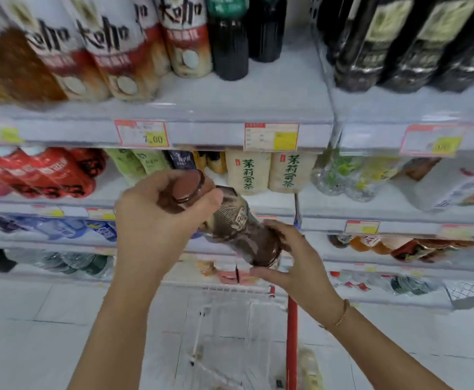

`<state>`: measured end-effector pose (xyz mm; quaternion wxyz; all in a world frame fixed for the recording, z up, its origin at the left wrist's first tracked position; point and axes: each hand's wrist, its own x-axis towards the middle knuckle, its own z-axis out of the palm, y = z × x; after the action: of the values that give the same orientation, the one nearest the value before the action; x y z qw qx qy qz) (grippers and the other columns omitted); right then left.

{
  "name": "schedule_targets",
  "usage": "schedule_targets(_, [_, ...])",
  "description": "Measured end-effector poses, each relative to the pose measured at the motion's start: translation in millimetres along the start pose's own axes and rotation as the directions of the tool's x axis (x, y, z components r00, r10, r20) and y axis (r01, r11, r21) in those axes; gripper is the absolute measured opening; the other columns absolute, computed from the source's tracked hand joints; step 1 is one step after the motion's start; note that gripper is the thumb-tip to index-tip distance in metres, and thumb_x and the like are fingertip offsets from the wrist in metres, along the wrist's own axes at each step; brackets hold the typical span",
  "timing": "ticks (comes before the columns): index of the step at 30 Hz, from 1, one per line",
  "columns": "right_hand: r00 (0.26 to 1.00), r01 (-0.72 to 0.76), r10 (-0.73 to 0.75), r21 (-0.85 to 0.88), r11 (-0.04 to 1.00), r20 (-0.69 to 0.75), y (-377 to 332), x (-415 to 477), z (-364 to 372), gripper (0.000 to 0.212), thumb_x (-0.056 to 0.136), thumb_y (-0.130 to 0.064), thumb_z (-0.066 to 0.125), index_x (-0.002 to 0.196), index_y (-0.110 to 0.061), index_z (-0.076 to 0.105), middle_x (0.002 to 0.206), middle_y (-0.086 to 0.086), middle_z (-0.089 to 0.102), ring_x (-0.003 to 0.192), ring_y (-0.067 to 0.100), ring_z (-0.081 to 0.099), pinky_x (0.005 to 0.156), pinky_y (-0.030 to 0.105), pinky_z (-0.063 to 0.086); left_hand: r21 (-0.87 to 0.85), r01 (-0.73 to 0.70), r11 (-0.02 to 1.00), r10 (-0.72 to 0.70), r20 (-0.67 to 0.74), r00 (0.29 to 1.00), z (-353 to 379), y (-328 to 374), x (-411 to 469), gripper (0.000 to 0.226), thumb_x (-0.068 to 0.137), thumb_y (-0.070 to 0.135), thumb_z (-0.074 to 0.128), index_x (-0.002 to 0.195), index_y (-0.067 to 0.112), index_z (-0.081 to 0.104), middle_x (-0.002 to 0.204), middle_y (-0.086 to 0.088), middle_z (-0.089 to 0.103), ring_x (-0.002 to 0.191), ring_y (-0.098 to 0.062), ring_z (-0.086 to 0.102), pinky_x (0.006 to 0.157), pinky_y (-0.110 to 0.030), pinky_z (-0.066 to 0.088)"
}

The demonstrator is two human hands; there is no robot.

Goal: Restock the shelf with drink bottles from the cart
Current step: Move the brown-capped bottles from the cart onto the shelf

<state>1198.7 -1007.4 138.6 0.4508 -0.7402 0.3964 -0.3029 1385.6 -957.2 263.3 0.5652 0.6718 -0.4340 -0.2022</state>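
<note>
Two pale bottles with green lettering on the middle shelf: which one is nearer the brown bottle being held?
The left pale bottle, just behind the tilted brown bottle; the right pale bottle stands farther off, at the bay's edge.

- A supermarket drinks aisle: tiered white shelves packed with rows of bottled drinks.
- Price tags line every shelf edge.
- A wire cart with a red handle stands on the tiled floor.
</note>
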Motion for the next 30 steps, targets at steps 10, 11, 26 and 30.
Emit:
schedule_targets(10, [0.915,0.273,-0.302,-0.141,0.952,-0.267,-96.8,10.4,-78.0,0.070,0.065,-0.031,0.083,0.125,-0.033,0.047,0.122,-0.011,0.045,0.116,-0.005,0.044,0.093,0.010,0.039,-0.235,-0.207,0.950,0.246,0.153,0.957,-2.3,111.7,32.8,0.019,0.065,0.024,0.069,0.083,0.023,0.069,0.072,0.010,0.068,0.068,-0.004,0.063,0.063,-0.015,0.048])
schedule_targets(11, [0.907,0.288,-0.308,-0.110,0.951,-0.288,-102.0,11.4,-84.9,0.069,0.065,-0.028,0.084,0.124,-0.034,0.047,0.121,-0.012,0.044,0.116,-0.001,0.046,0.093,0.014,0.042,-0.255,-0.203,0.945,0.243,0.135,0.961,0.4,119.7,36.0,0.018,0.064,0.029,0.069,0.082,0.023,0.070,0.072,0.008,0.068,0.070,-0.008,0.063,0.065,-0.021,0.050])
schedule_targets(26, [0.979,-0.192,0.034,0.843,0.503,0.202,-130.1,43.8,-127.4,0.055,0.071,-0.048,0.068,0.107,-0.006,0.066,0.102,0.023,0.069,0.089,0.028,0.068,0.077,0.040,0.059,-0.279,-0.003,0.960,0.079,0.259,0.963,61.8,129.7,40.8,0.042,0.077,0.023,0.073,0.115,0.029,0.056,0.109,0.013,0.068,0.103,-0.003,0.063,0.081,-0.019,0.051])
schedule_targets(30, [0.967,-0.218,-0.027,0.875,0.433,0.254,-123.4,48.2,-126.9,0.063,0.052,-0.051,0.083,0.099,-0.010,0.073,0.107,0.031,0.064,0.079,0.029,0.069,0.066,0.031,0.060,-0.353,0.129,0.927,-0.030,0.272,0.962,78.8,115.1,41.7,0.039,0.074,0.023,0.074,0.111,0.021,0.061,0.104,-0.001,0.072,0.099,-0.017,0.067,0.090,-0.035,0.052])
